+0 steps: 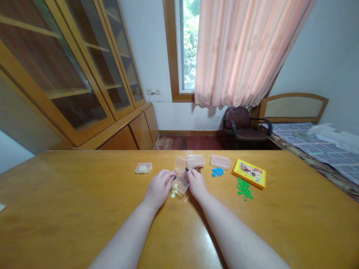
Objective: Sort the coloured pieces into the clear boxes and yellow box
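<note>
Worktop point(98, 209) ran right across, broad enough for everything to sit well spread. Yellow box point(249, 173) lay flat at the right, face up, likely parked there out of the hands' way. Left hand point(157, 188): fingers nearly closed in a pinch at the clear box's left rim; can't tell if they had the rim or a bit. Right hand point(197, 183): thumb over the right rim, fingers curled round the outside, mostly hidden; looked closed on it to steady it. Clear box point(181, 181) sat between the hands, lid up at the far side, leaving the top free; can't tell if its base touched the worktop. Far tub point(195, 160) and right tub point(220, 161) stood behind, left tub point(143, 168) off alone, pale stuff inside. Green bits point(244, 189) were just in front of the yellow box, blue bits point(217, 172) by the right tub, brown bits point(198, 169) by the far tub, piles apart probably so colours didn't mix. Cream bits point(174, 193) lay just before the clear box, within easy finger reach
</note>
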Motion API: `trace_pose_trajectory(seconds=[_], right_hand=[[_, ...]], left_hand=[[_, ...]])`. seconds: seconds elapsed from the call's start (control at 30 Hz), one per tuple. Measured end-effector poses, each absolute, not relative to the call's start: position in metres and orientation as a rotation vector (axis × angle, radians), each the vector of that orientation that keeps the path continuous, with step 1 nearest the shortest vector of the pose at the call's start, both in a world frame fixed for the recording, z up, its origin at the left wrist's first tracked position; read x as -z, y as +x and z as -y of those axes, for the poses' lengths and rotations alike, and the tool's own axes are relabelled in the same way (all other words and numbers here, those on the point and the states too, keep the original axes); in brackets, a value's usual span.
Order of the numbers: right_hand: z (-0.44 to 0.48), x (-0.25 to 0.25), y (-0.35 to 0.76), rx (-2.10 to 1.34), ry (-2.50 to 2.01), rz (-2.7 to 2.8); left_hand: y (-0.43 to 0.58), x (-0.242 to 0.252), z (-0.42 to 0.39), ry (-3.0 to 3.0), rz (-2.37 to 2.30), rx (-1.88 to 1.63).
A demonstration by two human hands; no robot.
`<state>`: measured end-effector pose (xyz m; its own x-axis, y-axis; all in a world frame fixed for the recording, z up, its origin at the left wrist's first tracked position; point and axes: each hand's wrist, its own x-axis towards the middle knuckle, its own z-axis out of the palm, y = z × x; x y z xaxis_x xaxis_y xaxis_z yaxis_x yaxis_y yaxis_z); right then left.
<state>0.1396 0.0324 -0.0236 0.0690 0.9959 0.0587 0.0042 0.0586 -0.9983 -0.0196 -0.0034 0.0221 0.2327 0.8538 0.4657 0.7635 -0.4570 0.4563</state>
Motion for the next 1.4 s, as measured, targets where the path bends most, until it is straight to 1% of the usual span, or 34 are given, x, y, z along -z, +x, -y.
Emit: trace_pose_trajectory(seconds=[0.07,0.2,0.4,0.5,0.73,1.17,1.4], right_hand=[[-0.033,0.023,0.141,-1.065,-1.22,1.153],[-0.038,0.025,0.147,-1.058,-1.255,0.881],[-0.043,0.031,0.149,-1.039,-1.241,0.85],[-0.042,0.03,0.147,-1.061,-1.232,0.846],[-0.041,0.028,0.145,-1.101,-1.203,0.811],[-0.038,0.024,0.146,-1.096,-1.214,0.838],[-0.042,0.03,0.146,-1.083,-1.212,0.847]], left_hand=[[-0.018,-0.024,0.004,2.372,-1.559,-0.924],[-0.016,-0.03,0.009,2.41,-1.521,-0.856],[-0.009,-0.027,0.013,2.576,-1.379,-0.375],[-0.007,-0.022,0.012,2.539,-1.391,-0.266],[-0.007,-0.021,0.012,2.494,-1.391,-0.199],[-0.018,-0.021,0.005,2.361,-1.716,-0.253],[-0.021,-0.019,0.004,2.415,-1.683,-0.266]])
